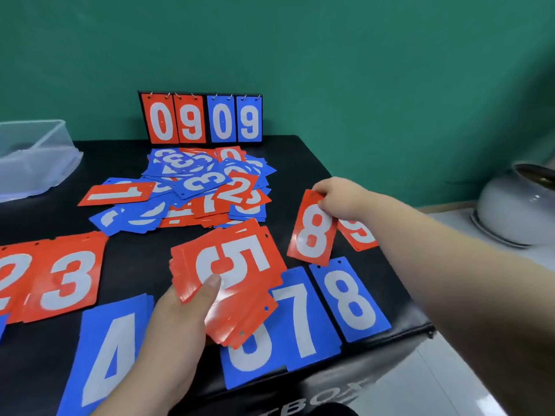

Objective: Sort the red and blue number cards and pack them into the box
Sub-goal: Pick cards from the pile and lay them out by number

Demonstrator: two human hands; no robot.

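The fanned stack of red cards, topped by a 5, is sitting loosely in the left hand, so if the thumb eases I judge it could splay and spill onto the laid-out blue 7 card below. That hand is clamping the stack, thumb on top and fingers underneath, while the right hand is pinching the top edge of a red 8 card just beside a red 9 card. Farther out, the unsorted pile is lying mid-table, and the clear plastic box is waiting at the far left, well apart from both hands.
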